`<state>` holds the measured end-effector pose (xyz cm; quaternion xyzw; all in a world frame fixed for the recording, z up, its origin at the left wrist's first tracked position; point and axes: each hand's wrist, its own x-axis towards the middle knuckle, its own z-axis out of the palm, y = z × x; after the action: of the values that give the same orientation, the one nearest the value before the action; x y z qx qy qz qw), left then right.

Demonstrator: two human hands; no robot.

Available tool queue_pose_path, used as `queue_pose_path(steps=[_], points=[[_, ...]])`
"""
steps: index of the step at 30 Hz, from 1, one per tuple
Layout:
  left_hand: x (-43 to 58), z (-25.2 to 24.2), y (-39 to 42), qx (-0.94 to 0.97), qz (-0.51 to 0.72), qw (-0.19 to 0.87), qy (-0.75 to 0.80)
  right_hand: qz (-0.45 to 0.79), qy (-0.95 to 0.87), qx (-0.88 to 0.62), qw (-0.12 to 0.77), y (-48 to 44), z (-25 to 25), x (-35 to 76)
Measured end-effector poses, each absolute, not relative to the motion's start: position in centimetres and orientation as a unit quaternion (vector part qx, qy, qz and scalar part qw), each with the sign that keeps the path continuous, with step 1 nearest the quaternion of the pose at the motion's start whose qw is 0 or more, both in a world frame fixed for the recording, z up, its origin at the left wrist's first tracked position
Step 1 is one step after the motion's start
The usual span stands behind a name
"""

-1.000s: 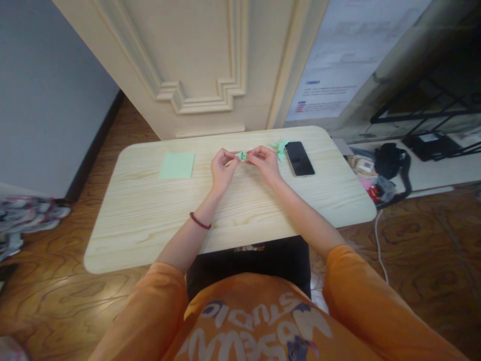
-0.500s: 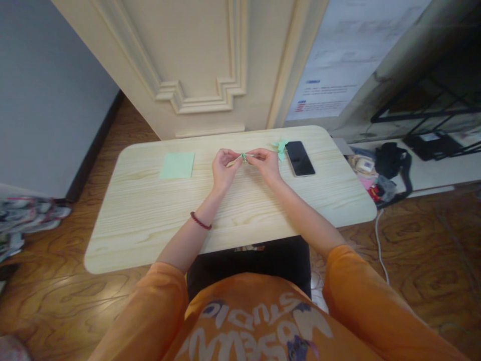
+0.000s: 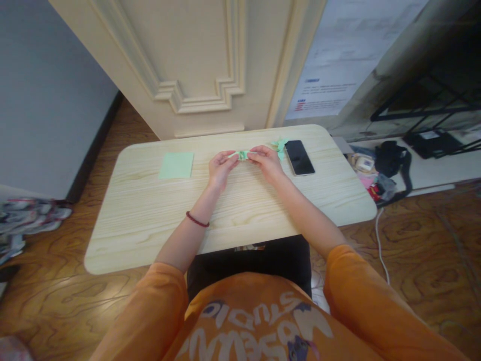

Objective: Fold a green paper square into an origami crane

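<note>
The left hand point(image 3: 221, 168) and right hand point(image 3: 266, 163) pinched a small folded green paper point(image 3: 242, 155), apparently origami, above the wooden table point(image 3: 188, 235).

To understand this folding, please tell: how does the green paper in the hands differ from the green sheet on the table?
The held paper is folded narrow; the sheet is flat and square. The held paper is pinched between the left hand and right hand; the sheet lies untouched on the table. It looks smaller than the sheet. Both are pale green.
</note>
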<state>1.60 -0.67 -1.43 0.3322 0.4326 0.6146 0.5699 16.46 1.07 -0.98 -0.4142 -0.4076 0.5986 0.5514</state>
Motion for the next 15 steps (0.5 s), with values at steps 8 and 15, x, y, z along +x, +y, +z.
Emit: queue_pose_path(steps=[8, 15], points=[[1.5, -1.0, -0.5, 0.274, 0.596, 0.619, 0.433, 0.633, -0.367, -0.399, 0.553, 1.1, -0.6, 16.5], [1.6, 0.0, -0.7, 0.211, 0.577, 0.652, 0.444, 0.664, -0.318, -0.398, 0.547, 1.0, -0.3, 16.6]])
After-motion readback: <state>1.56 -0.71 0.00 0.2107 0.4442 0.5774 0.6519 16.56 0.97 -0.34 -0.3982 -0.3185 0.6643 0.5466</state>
